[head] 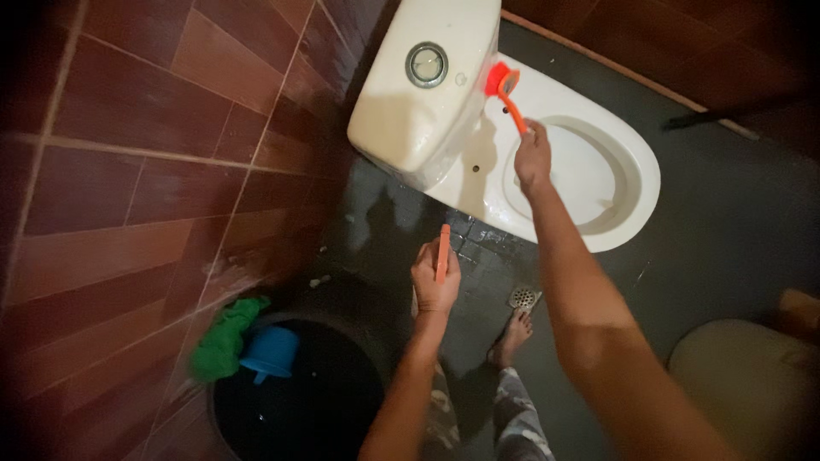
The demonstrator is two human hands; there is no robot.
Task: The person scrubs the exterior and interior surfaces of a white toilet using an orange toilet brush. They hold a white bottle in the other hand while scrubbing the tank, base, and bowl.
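My right hand [533,155] grips the handle of an orange toilet brush [506,92]. Its head rests against the white toilet [636,183] where the cistern [427,81] meets the bowl's rim. My left hand [435,277] hangs lower, over the dark wet floor, closed around a thin orange stick [443,250] held upright.
A dark water bucket [295,401] stands at the lower left with a blue scoop [272,352] and a green cloth [224,341] on its rim. Brown tiled wall [128,171] fills the left. A floor drain [523,298] lies beside my bare foot [512,335]. A pale round object [752,384] sits at the lower right.
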